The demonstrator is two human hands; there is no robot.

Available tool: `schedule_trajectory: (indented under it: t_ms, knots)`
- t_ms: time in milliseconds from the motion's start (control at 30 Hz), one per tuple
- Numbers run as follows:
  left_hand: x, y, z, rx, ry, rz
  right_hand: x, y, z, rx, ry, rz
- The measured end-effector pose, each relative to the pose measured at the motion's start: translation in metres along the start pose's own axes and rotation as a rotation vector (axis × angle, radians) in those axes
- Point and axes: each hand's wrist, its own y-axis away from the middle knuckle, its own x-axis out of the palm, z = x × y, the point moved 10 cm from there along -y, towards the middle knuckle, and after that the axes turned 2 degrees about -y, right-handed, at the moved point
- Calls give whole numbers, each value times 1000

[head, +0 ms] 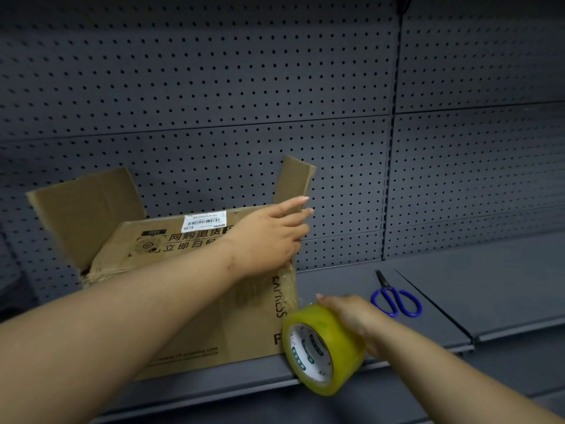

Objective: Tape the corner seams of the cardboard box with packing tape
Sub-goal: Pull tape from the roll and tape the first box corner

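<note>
A worn brown cardboard box with printed text and a white barcode label stands on a dark metal shelf, two flaps raised. My left hand lies flat over the box's upper right corner, fingers spread along the edge. My right hand grips a yellowish roll of packing tape at the box's lower right corner. A strip of clear tape runs from the roll up the right corner seam toward my left hand.
Blue-handled scissors lie on the shelf to the right of the box. A grey pegboard wall rises behind the shelf. The shelf's front edge runs just below the tape roll.
</note>
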Motion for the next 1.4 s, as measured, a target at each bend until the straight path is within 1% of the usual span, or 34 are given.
schedule_trajectory:
  t_ms: [100,167,200,267,367,467,633,733,833,1000,1100,1267,1300,1333,1367,1400]
  knots:
    - [0,-4,0,12,-52,20,1,-1,0,2,10,6]
    - [-9,-3,1,5,-93,-32,1,-2,-1,6,25,6]
    - [-9,-4,0,21,-74,-26,0,-2,0,6,33,3]
    - [5,-4,-4,68,-15,64,0,-3,0,6,38,4]
    - [8,-2,-7,110,-19,131,1,-1,0,4,14,16]
    - [0,-5,-9,121,-29,100,1,-1,0,-5,-22,29]
    - [13,-11,-9,107,3,143,0,1,2,-16,-7,21]
    - [12,-9,-6,115,48,137,0,2,1,-19,-7,24]
    - [10,-11,-7,128,37,115,1,3,1,-22,-6,29]
    - [9,-10,-7,125,102,135,3,4,0,-8,-33,43]
    - [6,-8,-6,82,127,115,2,2,-2,-10,-39,35]
    - [1,3,1,-69,95,73,4,0,-5,3,-29,39]
    - [-2,9,5,-130,101,60,4,-1,-6,4,-24,40]
    - [-8,15,10,-217,124,6,4,-1,-6,-1,-20,42]
    - [-16,24,14,-317,191,-63,4,-2,-6,-6,-17,45]
    - [-20,33,16,-418,311,-126,4,-2,-6,-9,-17,47]
